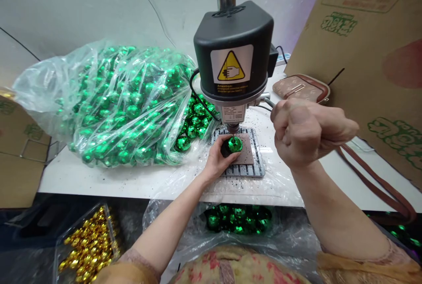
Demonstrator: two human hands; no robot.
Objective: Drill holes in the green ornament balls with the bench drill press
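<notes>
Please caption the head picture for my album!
Left hand holds a shiny green faceted ball under a black drill press; right hand grips its grey lever.

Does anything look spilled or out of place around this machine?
Yes: dark specks litter the white tabletop around the base of the machine, looking like spilled debris. The patterned pouch also seems odd, a personal-looking item beside the machine.
</notes>
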